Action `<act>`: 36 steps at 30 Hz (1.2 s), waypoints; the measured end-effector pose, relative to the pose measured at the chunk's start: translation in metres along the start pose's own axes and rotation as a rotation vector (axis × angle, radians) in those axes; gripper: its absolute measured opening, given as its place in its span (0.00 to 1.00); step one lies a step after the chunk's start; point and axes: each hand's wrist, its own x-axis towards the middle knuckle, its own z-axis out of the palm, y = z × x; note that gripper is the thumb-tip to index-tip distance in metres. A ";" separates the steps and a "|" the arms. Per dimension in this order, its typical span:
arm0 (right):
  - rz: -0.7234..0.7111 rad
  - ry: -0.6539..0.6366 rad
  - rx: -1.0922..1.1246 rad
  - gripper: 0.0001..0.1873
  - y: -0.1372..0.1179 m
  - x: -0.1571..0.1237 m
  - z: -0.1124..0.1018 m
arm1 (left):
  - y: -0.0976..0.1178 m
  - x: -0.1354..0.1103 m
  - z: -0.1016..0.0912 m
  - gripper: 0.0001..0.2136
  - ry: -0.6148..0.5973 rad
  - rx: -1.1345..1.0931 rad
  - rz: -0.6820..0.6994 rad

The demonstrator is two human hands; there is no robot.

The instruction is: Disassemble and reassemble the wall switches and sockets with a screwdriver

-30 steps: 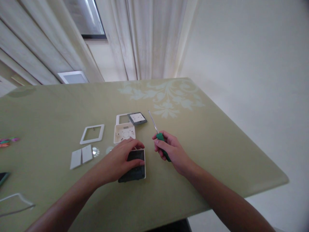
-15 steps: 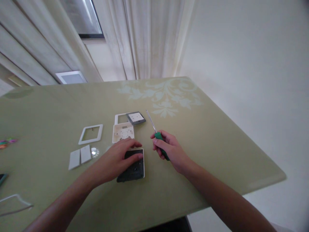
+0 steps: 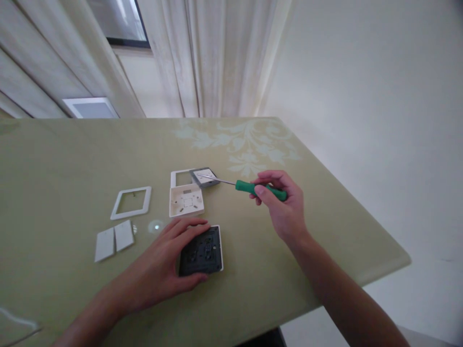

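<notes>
A dark switch module (image 3: 202, 250) with a white rim lies on the green table (image 3: 72, 159). My left hand (image 3: 162, 265) grips its left side, fingers along the top edge and thumb under the near edge. My right hand (image 3: 284, 205) is closed on a green-handled screwdriver (image 3: 249, 187), held level with the metal tip pointing left over a small grey switch part (image 3: 205, 177). A cream back box (image 3: 186, 200) sits just beyond the module.
A white frame (image 3: 130, 203) and two white rocker covers (image 3: 114, 237) lie to the left. Another white frame (image 3: 179, 177) sits behind the cream box. The table's right edge drops off past my right forearm. Curtains hang behind the table.
My right hand rose and moved right, swinging the screwdriver from upright to level with its tip pointing left. My left hand slid off the top of the module to its left side.
</notes>
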 end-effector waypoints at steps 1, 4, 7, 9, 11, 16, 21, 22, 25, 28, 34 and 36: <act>-0.033 0.037 0.000 0.13 -0.006 0.004 0.002 | 0.000 -0.001 0.000 0.40 0.006 0.001 0.001; -0.137 0.070 -0.004 0.14 -0.028 0.019 0.011 | 0.000 -0.005 0.002 0.40 0.015 -0.015 -0.019; -0.246 0.001 0.011 0.13 -0.047 0.033 0.022 | -0.001 -0.006 0.006 0.40 0.012 -0.042 -0.040; -0.294 -0.067 0.009 0.12 -0.054 0.041 0.028 | -0.001 -0.007 0.008 0.41 0.016 -0.048 -0.054; -0.326 -0.120 -0.004 0.13 -0.055 0.046 0.031 | -0.001 -0.009 0.009 0.41 0.030 -0.040 -0.071; -0.359 -0.164 -0.050 0.15 -0.054 0.049 0.027 | 0.001 -0.012 0.006 0.38 0.053 0.056 -0.058; -0.414 -0.299 -0.198 0.12 -0.061 0.041 0.022 | 0.004 -0.012 0.008 0.37 0.048 0.090 -0.051; -0.433 -0.337 -0.237 0.13 -0.062 0.038 0.022 | 0.004 -0.012 0.009 0.37 0.045 0.074 -0.057; -0.475 -0.427 -0.343 0.15 -0.063 0.032 0.024 | 0.008 -0.009 0.014 0.38 0.055 0.008 -0.082; -0.499 -0.472 -0.391 0.16 -0.062 0.029 0.027 | 0.009 -0.007 0.018 0.39 0.081 -0.059 -0.120; -0.475 -0.519 -0.395 0.13 -0.060 0.028 0.030 | 0.004 -0.006 0.018 0.39 0.042 -0.135 -0.118; -0.465 -0.531 -0.389 0.13 -0.059 0.029 0.031 | 0.003 -0.006 0.017 0.39 0.041 -0.147 -0.116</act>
